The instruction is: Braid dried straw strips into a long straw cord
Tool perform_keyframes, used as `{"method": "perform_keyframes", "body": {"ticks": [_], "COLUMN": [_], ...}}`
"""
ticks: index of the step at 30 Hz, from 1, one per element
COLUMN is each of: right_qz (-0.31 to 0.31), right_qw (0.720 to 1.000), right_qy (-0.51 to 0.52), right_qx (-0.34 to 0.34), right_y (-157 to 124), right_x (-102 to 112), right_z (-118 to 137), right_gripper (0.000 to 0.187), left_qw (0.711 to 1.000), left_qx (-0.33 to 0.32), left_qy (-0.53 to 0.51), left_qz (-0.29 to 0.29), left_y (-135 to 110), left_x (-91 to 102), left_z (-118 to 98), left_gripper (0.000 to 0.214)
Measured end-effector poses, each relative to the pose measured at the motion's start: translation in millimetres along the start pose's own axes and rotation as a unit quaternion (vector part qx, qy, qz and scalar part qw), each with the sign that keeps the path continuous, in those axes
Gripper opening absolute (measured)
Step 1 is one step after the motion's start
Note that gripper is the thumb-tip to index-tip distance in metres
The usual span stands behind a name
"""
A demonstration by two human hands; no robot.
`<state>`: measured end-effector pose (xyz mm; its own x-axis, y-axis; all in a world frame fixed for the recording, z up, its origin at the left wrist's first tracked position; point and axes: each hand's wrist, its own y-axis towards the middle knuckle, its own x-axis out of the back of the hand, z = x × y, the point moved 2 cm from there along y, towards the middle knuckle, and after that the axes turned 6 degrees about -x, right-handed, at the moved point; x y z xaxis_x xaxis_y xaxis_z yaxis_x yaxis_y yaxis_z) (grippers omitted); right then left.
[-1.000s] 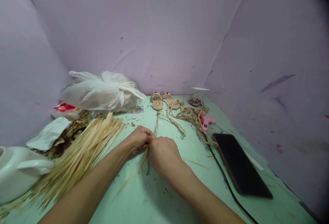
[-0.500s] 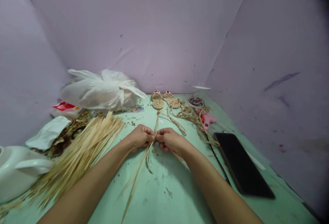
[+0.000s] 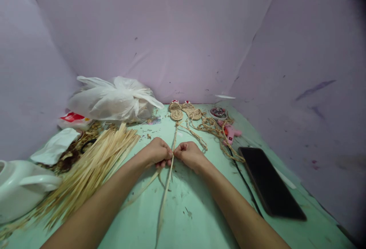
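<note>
A thin braid of pale dried fibre runs toward me from near two small woven slippers with red and white trim. My left hand pinches the near end of the braid. Opposite it, my right hand is closed, fingertips pressed at the same spot. Loose fibre strips trail from between the hands toward the front edge of the view. Just what each fingertip grips is partly hidden.
Left lie a bundle of dried strips, a white jug and a white plastic bag. Right are coiled braided cord, a pink glue gun, its black cable, a bead dish and a dark phone.
The loose strips have shifted: one now hangs more directly toward me, another swings out to the left below my left hand. Both hands stay close together at the braid.
</note>
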<state>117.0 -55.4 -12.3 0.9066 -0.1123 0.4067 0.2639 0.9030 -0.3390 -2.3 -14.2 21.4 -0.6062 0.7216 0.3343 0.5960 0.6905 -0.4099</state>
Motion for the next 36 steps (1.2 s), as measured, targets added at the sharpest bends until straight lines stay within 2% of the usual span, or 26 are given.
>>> {"method": "perform_keyframes", "body": {"ticks": [4, 9, 11, 14, 19, 23, 25, 28, 30, 32, 34, 36], "right_qz": [-0.010, -0.007, -0.004, 0.004, 0.004, 0.029, 0.039, 0.041, 0.039, 0.039, 0.044, 0.052], "right_qw": [1.000, 1.000, 1.000, 0.999, 0.991, 0.980, 0.977, 0.980, 0.981, 0.980, 0.978, 0.980], "right_qy": [-0.009, -0.025, -0.010, 0.038, 0.124, 0.178, 0.188, 0.178, 0.179, 0.190, 0.199, 0.193], "right_qx": [0.022, 0.010, 0.008, 0.006, -0.051, -0.089, -0.089, -0.074, -0.063, -0.051, -0.034, -0.015], "right_y": [1.8, 3.3, 4.0, 2.9, -6.3, -10.7, -10.0, -7.6, -6.6, -7.0, -8.2, -9.4], "right_x": [-2.1, -6.5, -8.4, -9.3, -5.1, -5.0, -5.9, -5.9, -4.9, -3.6, -2.4, -1.5], "right_z": [-3.2, -5.1, -5.8, -4.9, 3.6, 8.3, 7.3, 3.8, 1.8, 0.9, 0.9, 1.2], "right_gripper": [0.008, 0.012, 0.014, 0.013, 0.006, 0.004, 0.003, 0.003, 0.003, 0.003, 0.003, 0.004], "left_qw": [0.998, 0.998, 0.996, 0.989, 0.954, 0.905, 0.899, 0.927, 0.965, 0.992, 0.990, 0.973], "left_qx": [0.041, 0.054, 0.049, -0.001, -0.081, -0.082, -0.075, -0.073, -0.044, 0.011, 0.052, 0.060], "left_qy": [0.027, 0.013, 0.030, 0.098, 0.260, 0.385, 0.392, 0.312, 0.194, 0.032, -0.123, -0.222], "left_qz": [-0.026, -0.043, -0.066, -0.109, -0.126, -0.163, -0.183, -0.192, -0.172, -0.118, -0.040, 0.027], "left_y": [-0.5, -4.1, -4.0, -0.9, -6.3, -17.3, -16.9, -9.5, -3.9, -0.4, 1.1, 1.9], "left_x": [4.3, 5.0, 4.0, 2.9, -2.8, -10.3, -12.3, -11.7, -10.4, -10.6, -12.3, -13.1], "left_z": [1.5, -2.4, -2.2, 0.8, -3.8, -13.7, -13.0, -6.4, -0.9, 3.8, 6.0, 6.5], "left_gripper": [0.009, 0.006, 0.007, 0.009, 0.015, 0.015, 0.012, 0.005, 0.015, 0.026, 0.024, 0.014]}}
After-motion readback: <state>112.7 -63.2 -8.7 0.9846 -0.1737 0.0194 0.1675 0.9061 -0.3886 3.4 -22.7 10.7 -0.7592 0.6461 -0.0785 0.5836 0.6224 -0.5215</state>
